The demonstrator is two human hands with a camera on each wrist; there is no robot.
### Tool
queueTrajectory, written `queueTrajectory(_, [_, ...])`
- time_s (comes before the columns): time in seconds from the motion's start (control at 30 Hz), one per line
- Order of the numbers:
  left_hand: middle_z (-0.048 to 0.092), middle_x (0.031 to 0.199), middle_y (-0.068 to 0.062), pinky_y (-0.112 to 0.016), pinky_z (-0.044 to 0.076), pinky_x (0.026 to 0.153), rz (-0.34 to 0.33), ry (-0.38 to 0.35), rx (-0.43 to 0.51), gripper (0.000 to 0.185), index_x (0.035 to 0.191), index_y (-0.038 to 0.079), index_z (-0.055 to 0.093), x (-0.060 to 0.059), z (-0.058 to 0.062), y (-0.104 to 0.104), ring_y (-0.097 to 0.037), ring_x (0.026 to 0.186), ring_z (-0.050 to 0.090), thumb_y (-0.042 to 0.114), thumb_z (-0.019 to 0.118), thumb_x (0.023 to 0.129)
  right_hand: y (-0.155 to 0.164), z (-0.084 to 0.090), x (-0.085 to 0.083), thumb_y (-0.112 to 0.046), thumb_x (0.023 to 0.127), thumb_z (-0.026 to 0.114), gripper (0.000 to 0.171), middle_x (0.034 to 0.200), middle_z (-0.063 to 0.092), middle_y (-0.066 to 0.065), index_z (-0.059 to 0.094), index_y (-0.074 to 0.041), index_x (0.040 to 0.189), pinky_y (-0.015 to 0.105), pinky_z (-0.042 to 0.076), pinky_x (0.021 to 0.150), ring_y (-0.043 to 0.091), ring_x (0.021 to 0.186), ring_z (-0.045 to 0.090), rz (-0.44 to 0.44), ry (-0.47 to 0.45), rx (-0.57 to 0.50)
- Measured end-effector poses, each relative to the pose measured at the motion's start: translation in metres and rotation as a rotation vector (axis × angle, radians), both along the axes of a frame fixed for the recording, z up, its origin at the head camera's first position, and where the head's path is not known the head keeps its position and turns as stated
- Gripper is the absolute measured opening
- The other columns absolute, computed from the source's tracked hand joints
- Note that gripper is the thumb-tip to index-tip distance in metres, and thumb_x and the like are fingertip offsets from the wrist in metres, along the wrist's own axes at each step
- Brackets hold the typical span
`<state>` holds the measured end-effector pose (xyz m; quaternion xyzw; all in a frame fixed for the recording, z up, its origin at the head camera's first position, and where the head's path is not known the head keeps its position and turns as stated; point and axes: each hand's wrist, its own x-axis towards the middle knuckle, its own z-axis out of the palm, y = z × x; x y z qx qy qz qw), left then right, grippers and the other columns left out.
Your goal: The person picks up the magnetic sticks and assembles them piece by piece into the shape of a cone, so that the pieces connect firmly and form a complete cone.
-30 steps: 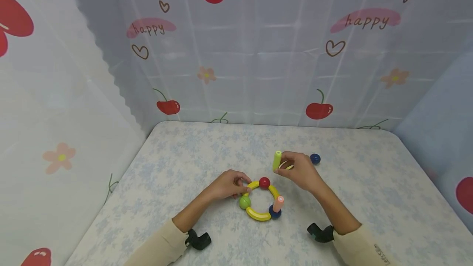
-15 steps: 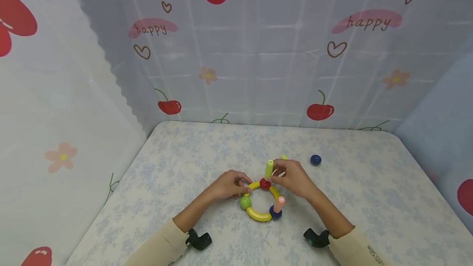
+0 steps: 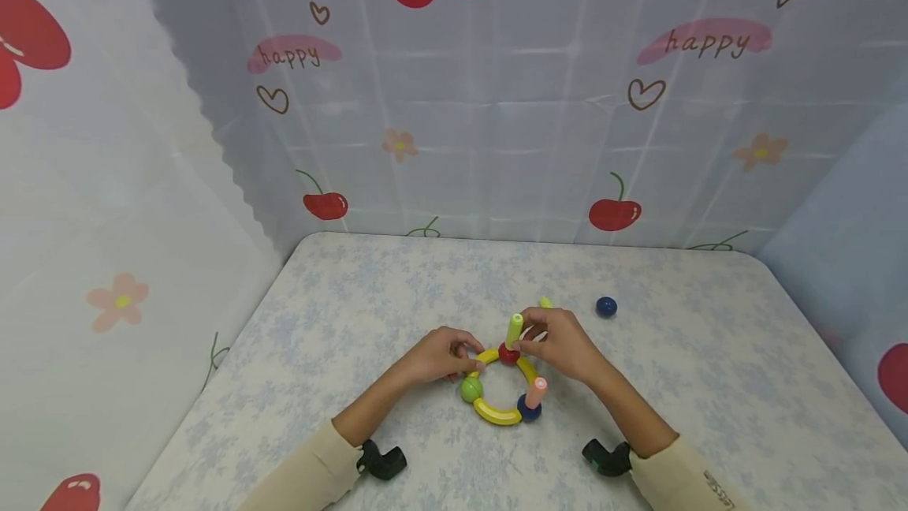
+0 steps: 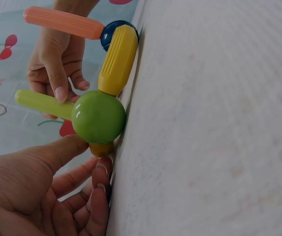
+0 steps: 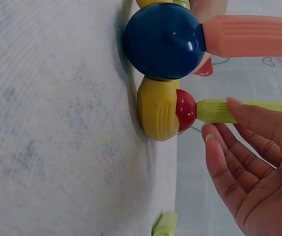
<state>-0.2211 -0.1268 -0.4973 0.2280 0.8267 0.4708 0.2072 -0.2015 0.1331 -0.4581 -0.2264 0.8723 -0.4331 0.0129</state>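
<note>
Presumably for bracing, the left hand [image 3: 438,355] pinches a yellow arc [image 3: 489,356] left of the red ball [image 3: 507,354] — atop which the right hand [image 3: 560,341] pinches a green rod [image 3: 514,328] upright.

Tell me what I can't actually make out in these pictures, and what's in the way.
- Head view: most of the loose green stick, hidden by the right hand.
- Head view: lettering on the right sleeve, too small to read.
- Left wrist view: the red ball, hidden by the green ball.
- Right wrist view: far end of the orange stick, cut off by the right edge.
</note>
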Motion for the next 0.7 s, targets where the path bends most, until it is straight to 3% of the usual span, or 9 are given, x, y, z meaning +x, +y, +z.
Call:
queueTrajectory(0.17, [0.070, 0.078, -0.007, -0.030, 0.053, 0.056, -0.043, -0.032, -0.003, 0.030, 0.118, 0.006, 0.073, -0.001, 0.006, -0.004, -0.019, 0.058, 0.063, 0.023, 0.076, 0.093, 0.001, 0.000, -0.001, -0.010, 0.088, 0.080, 0.016, 0.099, 0.073, 0.000, 0.074, -0.013, 0.103, 0.032, 0.059, 0.077, 0.018, 0.089, 0.070, 0.016, -0.053, 0.023])
queueTrajectory(0.33, [0.071, 0.083, -0.002, -0.031, 0.052, 0.058, -0.134, -0.048, -0.064, 0.039, 0.128, 0.006, 0.069, -0.003, 0.014, -0.011, -0.021, 0.062, 0.064, 0.026, 0.074, 0.095, 0.003, -0.004, -0.004, -0.013, 0.088, 0.081, 0.016, 0.103, 0.073, 0.000, 0.075, -0.016, 0.102, 0.032, 0.058, 0.076, 0.021, 0.092, 0.070, 0.066, -0.123, 0.050])
queueTrajectory(0.53, [0.070, 0.092, 0.001, -0.027, 0.052, 0.060, -0.233, -0.054, -0.133, 0.058, 0.143, 0.005, 0.058, -0.003, 0.022, -0.017, -0.018, 0.067, 0.065, 0.029, 0.077, 0.093, 0.007, -0.008, -0.007, -0.014, 0.089, 0.080, 0.017, 0.106, 0.074, 0.004, 0.075, -0.012, 0.104, 0.031, 0.058, 0.077, 0.022, 0.094, 0.071, 0.130, -0.145, 0.057])
queueTrajectory(0.7, [0.068, 0.101, 0.000, -0.023, 0.044, 0.057, -0.282, -0.061, -0.163, 0.075, 0.149, 0.004, 0.050, -0.001, 0.027, -0.017, -0.010, 0.061, 0.053, 0.024, 0.084, 0.086, 0.011, -0.011, -0.008, -0.013, 0.090, 0.079, 0.017, 0.109, 0.074, 0.003, 0.074, -0.011, 0.106, 0.029, 0.057, 0.081, 0.022, 0.096, 0.070, 0.173, -0.172, 0.055])
